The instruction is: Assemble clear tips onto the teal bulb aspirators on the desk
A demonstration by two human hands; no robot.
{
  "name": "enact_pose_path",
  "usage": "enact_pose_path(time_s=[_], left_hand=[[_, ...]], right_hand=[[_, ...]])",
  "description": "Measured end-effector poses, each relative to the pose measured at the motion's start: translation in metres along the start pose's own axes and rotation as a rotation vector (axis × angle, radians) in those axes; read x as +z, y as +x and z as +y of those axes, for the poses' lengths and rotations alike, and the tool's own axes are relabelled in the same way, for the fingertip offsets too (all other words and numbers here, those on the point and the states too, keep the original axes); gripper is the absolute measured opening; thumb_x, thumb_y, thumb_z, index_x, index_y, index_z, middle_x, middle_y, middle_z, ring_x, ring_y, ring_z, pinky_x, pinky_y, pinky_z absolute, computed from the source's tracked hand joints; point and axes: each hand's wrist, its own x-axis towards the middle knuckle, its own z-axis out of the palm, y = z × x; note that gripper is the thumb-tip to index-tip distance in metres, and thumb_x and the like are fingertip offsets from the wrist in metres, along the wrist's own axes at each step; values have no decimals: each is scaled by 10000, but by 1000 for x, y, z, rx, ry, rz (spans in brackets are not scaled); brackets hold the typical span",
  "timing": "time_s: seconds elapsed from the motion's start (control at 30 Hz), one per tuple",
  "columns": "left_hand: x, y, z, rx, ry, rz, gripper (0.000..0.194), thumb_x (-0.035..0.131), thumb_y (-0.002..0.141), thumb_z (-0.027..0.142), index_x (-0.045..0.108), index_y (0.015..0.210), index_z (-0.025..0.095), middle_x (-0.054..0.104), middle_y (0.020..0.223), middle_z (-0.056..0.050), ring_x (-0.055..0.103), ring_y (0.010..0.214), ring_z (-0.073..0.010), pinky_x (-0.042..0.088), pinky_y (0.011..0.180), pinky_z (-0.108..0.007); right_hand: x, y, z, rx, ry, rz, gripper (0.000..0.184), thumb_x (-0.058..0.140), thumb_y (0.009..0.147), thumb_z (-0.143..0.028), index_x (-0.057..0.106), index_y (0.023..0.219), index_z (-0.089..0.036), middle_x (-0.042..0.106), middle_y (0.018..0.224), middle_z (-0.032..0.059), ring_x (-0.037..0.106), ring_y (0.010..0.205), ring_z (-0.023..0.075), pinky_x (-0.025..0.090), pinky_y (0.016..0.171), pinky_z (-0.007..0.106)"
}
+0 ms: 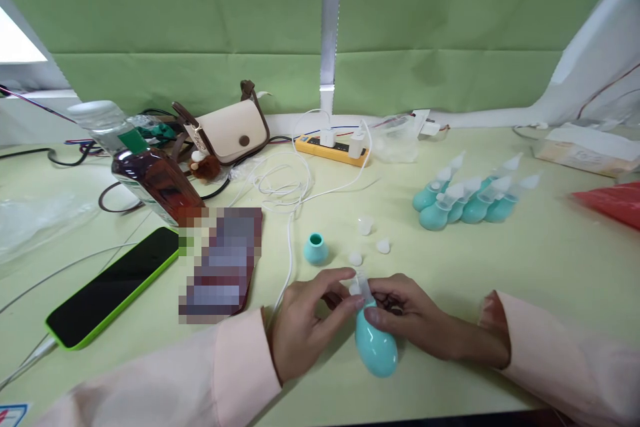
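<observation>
A teal nasal aspirator (377,345) with a clear neck is tilted near the table's front edge. My right hand (417,313) is closed around the top of its bulb, thumb lying across the teal surface. My left hand (316,317) pinches the clear neck (363,287) between thumb and forefinger; a small translucent piece shows at its side, partly hidden by the fingers. Just beyond my hands lie three small translucent caps (365,225) and an open teal bulb part (316,250), standing upright with its round hole facing up.
Several teal aspirators with pointed clear tips (473,200) stand grouped at the right. A green-cased phone (115,287), a pixelated item (223,263) and a tilted bottle (150,173) lie left. Behind are a handbag (233,130), white cable and yellow power strip (333,149).
</observation>
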Motion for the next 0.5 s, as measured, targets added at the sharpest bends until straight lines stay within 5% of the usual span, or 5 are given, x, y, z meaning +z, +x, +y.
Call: enact_pose_path(time_s=[0.13,0.5], left_hand=[[-1,5,0,242,67,42,165,559,726,70,610,873,126,654,804,-72,608,721,-132,500,641,-205],[-1,6,2,323,107,95,142,566,692,11,629,789,92,668,743,-96,619,681,-145,518,597,-213]], right_hand=[[5,0,5,24,94,34,363,430,758,-469,420,591,-146,287,547,-34,257,510,69,225,440,198],[15,-2,1,29,86,156,304,449,770,-380,369,577,-159,255,520,-52,231,491,66,201,433,205]])
